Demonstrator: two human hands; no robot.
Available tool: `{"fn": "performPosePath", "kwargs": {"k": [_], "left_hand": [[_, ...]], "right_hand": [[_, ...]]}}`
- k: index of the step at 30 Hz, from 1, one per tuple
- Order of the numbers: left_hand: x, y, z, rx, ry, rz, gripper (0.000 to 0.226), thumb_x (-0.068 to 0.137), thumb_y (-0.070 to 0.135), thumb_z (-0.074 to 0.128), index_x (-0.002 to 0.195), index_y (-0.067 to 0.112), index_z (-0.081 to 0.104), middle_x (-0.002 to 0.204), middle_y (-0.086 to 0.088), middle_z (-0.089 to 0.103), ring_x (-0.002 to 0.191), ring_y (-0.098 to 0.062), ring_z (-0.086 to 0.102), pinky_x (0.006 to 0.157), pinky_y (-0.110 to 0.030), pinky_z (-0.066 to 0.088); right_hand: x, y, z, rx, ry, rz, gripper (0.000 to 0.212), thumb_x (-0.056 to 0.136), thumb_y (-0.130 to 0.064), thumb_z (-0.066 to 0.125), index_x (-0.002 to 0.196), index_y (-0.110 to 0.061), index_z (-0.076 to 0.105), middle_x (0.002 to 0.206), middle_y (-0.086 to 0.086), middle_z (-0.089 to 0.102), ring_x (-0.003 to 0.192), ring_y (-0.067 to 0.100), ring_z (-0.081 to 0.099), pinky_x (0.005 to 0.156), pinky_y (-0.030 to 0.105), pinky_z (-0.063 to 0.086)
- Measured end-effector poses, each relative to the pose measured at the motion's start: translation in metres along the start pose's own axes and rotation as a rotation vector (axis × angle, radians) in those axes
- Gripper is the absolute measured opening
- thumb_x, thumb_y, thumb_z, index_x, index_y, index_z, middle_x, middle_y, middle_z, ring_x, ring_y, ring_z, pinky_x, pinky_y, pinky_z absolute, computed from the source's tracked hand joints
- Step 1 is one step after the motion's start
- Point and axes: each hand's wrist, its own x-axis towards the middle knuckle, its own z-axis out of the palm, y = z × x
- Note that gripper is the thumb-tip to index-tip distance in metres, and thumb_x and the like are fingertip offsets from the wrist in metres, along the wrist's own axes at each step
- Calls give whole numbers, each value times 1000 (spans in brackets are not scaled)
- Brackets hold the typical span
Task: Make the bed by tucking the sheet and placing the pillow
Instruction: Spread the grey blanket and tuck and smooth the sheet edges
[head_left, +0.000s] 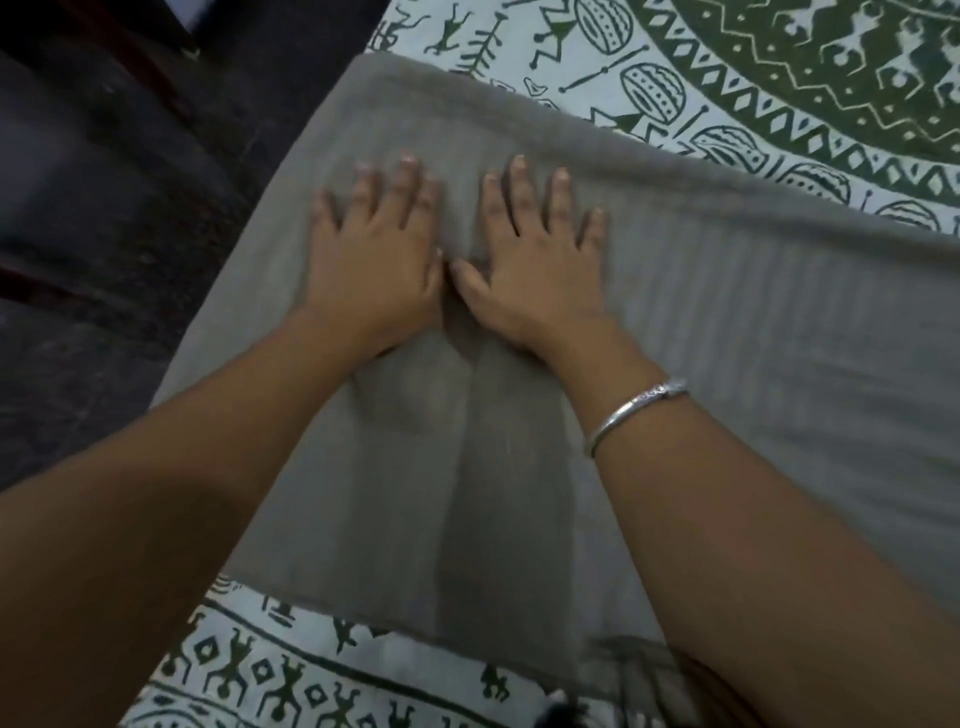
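A grey folded blanket (727, 322) lies across the bed, on top of a white sheet with a green tribal print (779, 88). My left hand (374, 249) and my right hand (535, 260) rest flat on the grey blanket side by side, palms down, fingers spread, thumbs almost touching. Neither hand grips anything. A silver bangle (634, 410) sits on my right wrist. No pillow is in view.
The bed's left edge runs diagonally from the top middle to the lower left; beyond it lies dark floor (93, 234). The printed sheet shows again at the bottom (270, 670) below the blanket's near edge.
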Motion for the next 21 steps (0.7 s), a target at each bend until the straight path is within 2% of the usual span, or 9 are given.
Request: {"fn": "performPosePath", "kwargs": {"k": [1,3,5,7,9,12,14,17,21], "left_hand": [[-1,8,-2,2,-5,119,63,90,36,31,149,15,20,157,-7,17,143,-31,17,108,-61,14],[2,25,-1,26,-14,316,62,91,37,30,149,16,21,157,-5,18,143,-27,19,108,-60,15],[15,31,2,52,-42,322,63,95,43,31,150,17,15,158,-2,12,144,-24,14,108,-61,12],[33,25,4,41,-56,246,62,96,47,28,151,24,10,159,2,6,145,-22,8,108,-63,7],[51,8,5,7,-41,179,55,98,47,22,150,34,8,159,6,3,146,-24,3,107,-66,3],[67,-21,-4,13,-73,78,53,98,51,17,148,40,5,159,9,-2,146,-27,-2,104,-72,1],[63,-18,-12,88,-60,36,57,97,51,19,150,33,7,159,2,0,145,-32,0,104,-72,2],[25,19,-17,34,-31,110,60,96,43,28,150,23,13,159,-5,8,144,-33,8,106,-66,9],[-65,70,-5,-45,-98,215,61,92,42,29,147,16,28,155,-7,23,143,-29,20,108,-64,11]], "right_hand": [[0,10,-3,-1,7,-22,77,88,-56,38,152,-24,7,160,0,0,146,32,-3,112,62,1],[-11,41,-8,-23,73,114,76,90,-59,35,152,-24,8,160,0,1,146,30,-1,114,58,2],[-24,64,-11,-50,100,318,81,89,-66,27,152,-20,5,160,5,-1,145,34,-5,114,56,-2],[-24,61,-13,-64,67,404,87,88,-67,27,152,-14,4,159,14,-3,143,40,-7,112,61,-3],[-10,45,-14,-64,23,373,89,87,-66,30,151,-12,1,157,19,-7,141,45,-10,110,65,-3],[17,18,-16,-57,-70,43,85,87,-65,32,152,-22,-1,159,8,-12,142,42,-14,109,66,-5],[29,9,-20,-39,-125,-108,85,86,-63,38,152,-25,1,160,-1,-9,144,37,-13,110,64,-5],[10,13,-19,34,-104,-50,78,88,-50,42,152,-24,7,160,1,-4,145,32,-7,112,63,0],[-97,22,-2,-29,-51,196,81,80,-53,33,152,-24,8,160,6,2,145,35,-2,107,67,-1]]}}
